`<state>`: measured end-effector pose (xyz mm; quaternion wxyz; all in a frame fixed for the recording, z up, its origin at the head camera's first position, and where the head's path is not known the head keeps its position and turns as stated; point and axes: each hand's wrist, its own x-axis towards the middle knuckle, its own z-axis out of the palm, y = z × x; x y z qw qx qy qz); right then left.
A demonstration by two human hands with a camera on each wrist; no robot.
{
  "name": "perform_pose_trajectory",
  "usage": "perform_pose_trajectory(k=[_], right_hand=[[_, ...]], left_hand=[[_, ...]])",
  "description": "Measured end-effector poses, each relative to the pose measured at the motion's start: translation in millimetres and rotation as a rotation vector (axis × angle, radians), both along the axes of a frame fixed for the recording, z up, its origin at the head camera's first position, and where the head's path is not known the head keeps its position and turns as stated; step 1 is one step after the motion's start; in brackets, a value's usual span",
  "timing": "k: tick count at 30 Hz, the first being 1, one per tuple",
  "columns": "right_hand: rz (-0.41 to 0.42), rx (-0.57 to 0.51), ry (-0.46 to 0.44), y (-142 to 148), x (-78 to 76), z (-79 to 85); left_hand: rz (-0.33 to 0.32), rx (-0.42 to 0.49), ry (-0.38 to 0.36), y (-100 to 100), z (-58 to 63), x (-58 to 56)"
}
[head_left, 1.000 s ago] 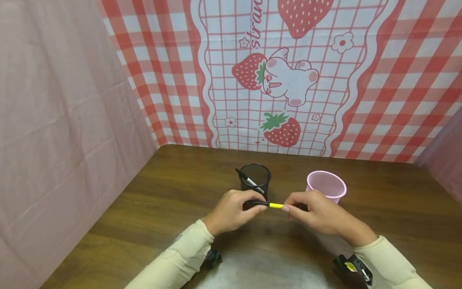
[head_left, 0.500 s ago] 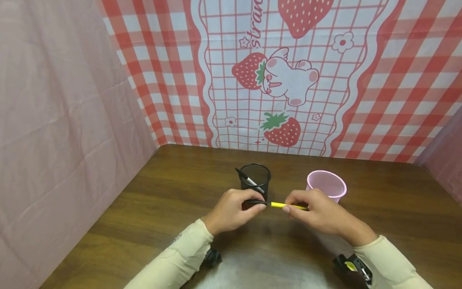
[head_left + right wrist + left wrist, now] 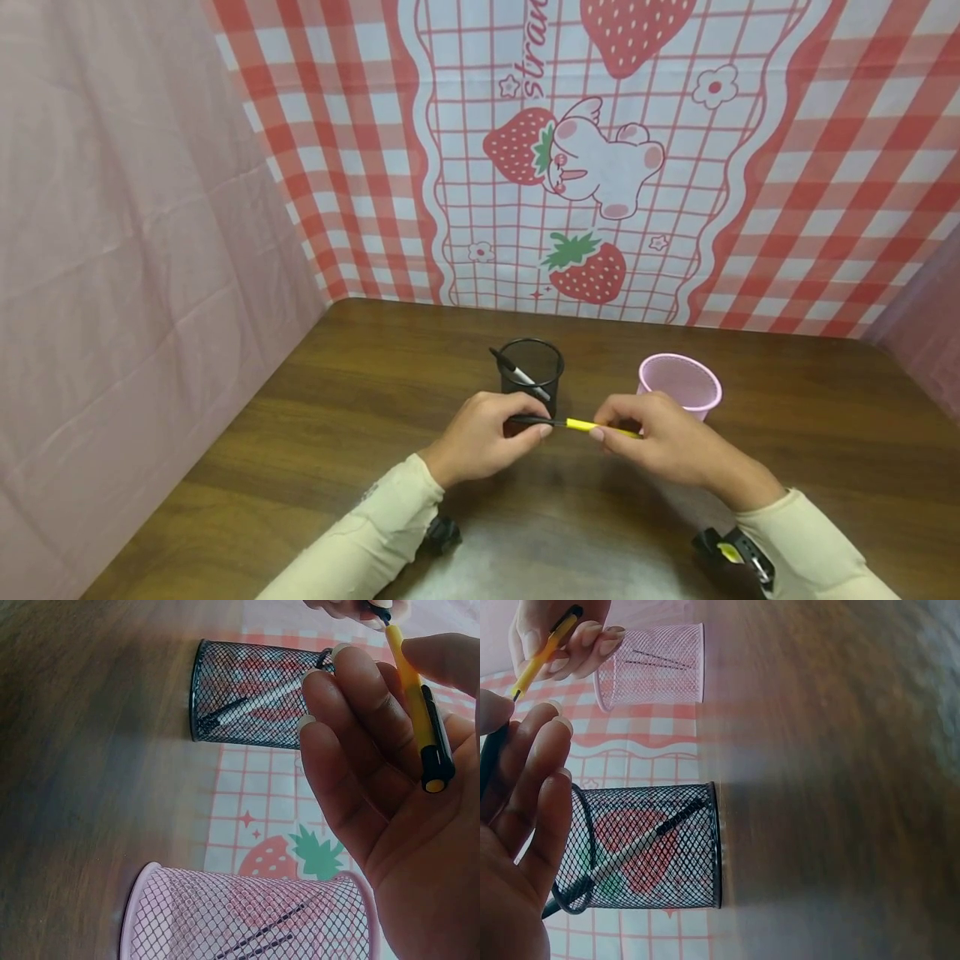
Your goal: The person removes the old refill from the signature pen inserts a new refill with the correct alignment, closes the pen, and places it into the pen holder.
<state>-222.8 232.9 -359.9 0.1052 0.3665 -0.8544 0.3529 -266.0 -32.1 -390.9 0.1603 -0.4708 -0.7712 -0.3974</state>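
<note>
A pen in two coloured parts stretches between the hands, roughly level over the table. My left hand [image 3: 483,437] pinches its black part [image 3: 490,754] between thumb and fingers. My right hand [image 3: 663,437] pinches the yellow part [image 3: 581,425], which has a black clip [image 3: 436,724] near its end. A short, thin dark section links the two parts; whether they are still joined cannot be told. Just behind the left hand stands a black mesh pen cup [image 3: 555,398] with a black-and-white marker [image 3: 529,382] leaning in it. A pink mesh cup [image 3: 714,398] stands behind the right hand.
Two thin dark lines show through the pink cup's mesh in both wrist views. The wooden table [image 3: 390,400] meets a red-and-white checked cloth [image 3: 352,208] at the back and a pale pink cloth [image 3: 150,292] on the left.
The yellow part has shifted slightly right, away from the black part, and a thin dark section between them has come into view. More yellow shows past the right fingers. Cups and marker stay put.
</note>
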Motion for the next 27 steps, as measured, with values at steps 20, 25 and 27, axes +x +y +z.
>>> perform_pose_trajectory(k=[20,25,27], right_hand=[[-0.002,0.036,-0.003,-0.2,0.4,0.1],[-0.011,0.037,0.003,0.4,-0.1,0.5],[-0.01,0.038,0.007,0.7,-0.4,0.8]], left_hand=[[-0.018,0.018,0.005,0.2,-1.0,-0.8],[-0.021,0.015,0.008,-0.7,-1.2,-2.5],[-0.029,0.016,0.011,-1.6,-1.2,-3.7]])
